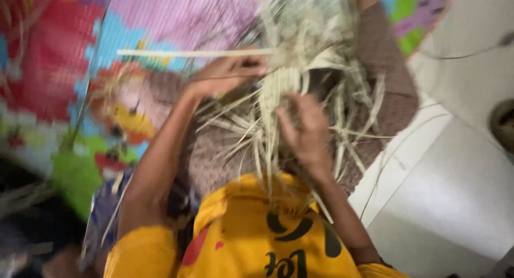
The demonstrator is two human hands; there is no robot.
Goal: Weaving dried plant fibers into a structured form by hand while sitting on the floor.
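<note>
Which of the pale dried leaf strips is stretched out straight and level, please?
The long pale strip running leftward from the left hand over the colourful mat; the other strips splay loosely from the woven bundle.

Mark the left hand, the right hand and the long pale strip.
left hand [225,74], head view, on its back.
right hand [305,130], head view, on its back.
long pale strip [176,53], head view, mid-length of the strip.

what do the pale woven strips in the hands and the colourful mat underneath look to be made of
Pale woven strips: probably dried palm leaf or similar plant fibre; flat, matte, straw-coloured, loose ends splaying. Colourful mat: likely woven plastic or printed synthetic, judging by fine ribbing and bright picture; blur leaves it open.
</note>
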